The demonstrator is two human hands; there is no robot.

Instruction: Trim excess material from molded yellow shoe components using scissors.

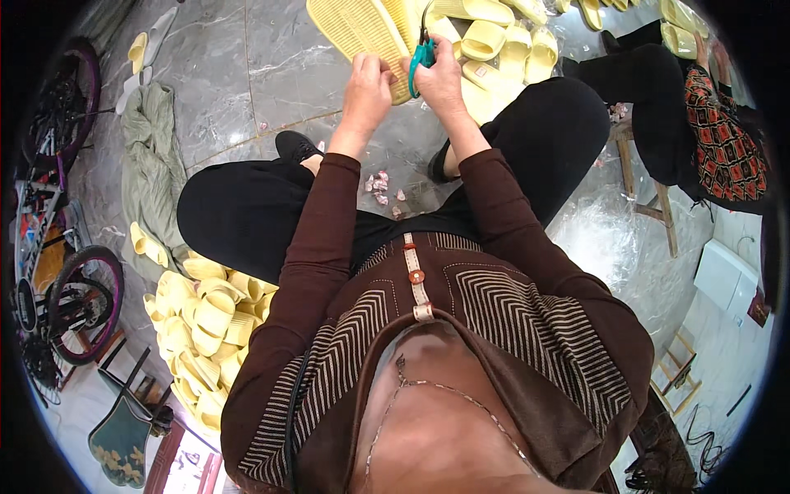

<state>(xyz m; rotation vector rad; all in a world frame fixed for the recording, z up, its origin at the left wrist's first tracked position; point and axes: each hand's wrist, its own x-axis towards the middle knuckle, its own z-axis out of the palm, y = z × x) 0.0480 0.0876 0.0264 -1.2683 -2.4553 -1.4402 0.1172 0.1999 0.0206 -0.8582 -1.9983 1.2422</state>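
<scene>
My left hand [368, 92] is closed on the near end of a yellow slipper [354, 29], which shows its ridged surface. A second yellow slipper [401, 20] lies close against it. In my right hand [443, 81] are scissors [421, 62] with teal handles; their dark blades point away from me. The fingertips of both hands are close together at the slipper's near end. My right fingers partly hide the scissors, and whether the blades touch the slipper I cannot tell.
More yellow slippers [514, 49] lie ahead to the right, and a heap of them [210, 317] sits by my left leg. Small pinkish scraps [378, 185] dot the floor between my feet. A person [650, 107] sits at the right; bicycles [78, 305] stand at the left.
</scene>
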